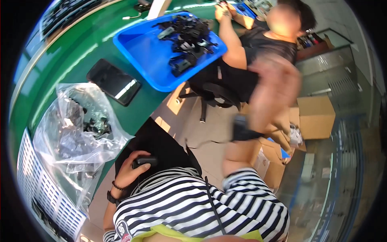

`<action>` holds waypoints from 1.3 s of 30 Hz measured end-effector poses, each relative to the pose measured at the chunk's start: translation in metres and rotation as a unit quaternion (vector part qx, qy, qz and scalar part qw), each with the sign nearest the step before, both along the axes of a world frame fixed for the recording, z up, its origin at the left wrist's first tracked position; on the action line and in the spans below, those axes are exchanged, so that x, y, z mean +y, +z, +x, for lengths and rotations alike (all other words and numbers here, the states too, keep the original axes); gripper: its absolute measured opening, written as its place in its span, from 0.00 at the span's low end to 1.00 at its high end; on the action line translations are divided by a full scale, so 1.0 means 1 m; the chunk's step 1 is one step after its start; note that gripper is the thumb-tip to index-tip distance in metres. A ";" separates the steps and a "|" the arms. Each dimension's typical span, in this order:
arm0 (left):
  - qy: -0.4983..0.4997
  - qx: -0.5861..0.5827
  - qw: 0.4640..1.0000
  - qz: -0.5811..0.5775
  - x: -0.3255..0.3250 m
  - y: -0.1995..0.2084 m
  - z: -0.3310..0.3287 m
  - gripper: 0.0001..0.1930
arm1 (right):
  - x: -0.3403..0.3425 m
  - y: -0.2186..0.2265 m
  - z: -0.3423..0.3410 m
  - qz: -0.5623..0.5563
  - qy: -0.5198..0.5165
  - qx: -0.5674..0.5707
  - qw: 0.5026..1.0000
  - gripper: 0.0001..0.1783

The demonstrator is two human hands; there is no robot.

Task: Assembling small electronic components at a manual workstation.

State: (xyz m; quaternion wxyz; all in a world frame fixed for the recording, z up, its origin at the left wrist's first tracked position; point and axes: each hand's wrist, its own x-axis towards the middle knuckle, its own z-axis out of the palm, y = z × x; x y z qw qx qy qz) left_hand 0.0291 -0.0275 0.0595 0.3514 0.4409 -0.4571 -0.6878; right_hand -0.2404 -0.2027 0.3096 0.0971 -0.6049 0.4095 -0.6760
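gripping small black part [145, 161], left hand [131, 171]; right hand [274, 94] blurred, grasp unclear; blue tray [145, 52] ahead.

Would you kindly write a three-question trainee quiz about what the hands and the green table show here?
1. True or false: the left hand grips a small black part.
2. What holds the loose black parts at the far end of the green table? A) blue tray B) cardboard box C) white basket
3. Fill in: the right hand is too ____ to tell its grip.

Key: 1 true. 2 A, the blue tray. 3 blurred.
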 end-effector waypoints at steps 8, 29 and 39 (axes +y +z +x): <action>-0.049 -0.081 0.991 -0.098 -0.032 0.024 0.000 0.24 | 0.038 -0.083 -0.034 0.251 0.265 0.061 0.929 0.07; 0.067 -0.033 0.992 0.101 -0.020 0.012 -0.007 0.25 | 0.060 -0.176 0.038 0.456 0.454 0.119 0.756 0.12; 0.038 -0.119 0.991 0.040 -0.016 0.016 -0.006 0.28 | 0.064 -0.188 0.053 0.241 0.436 0.373 0.783 0.11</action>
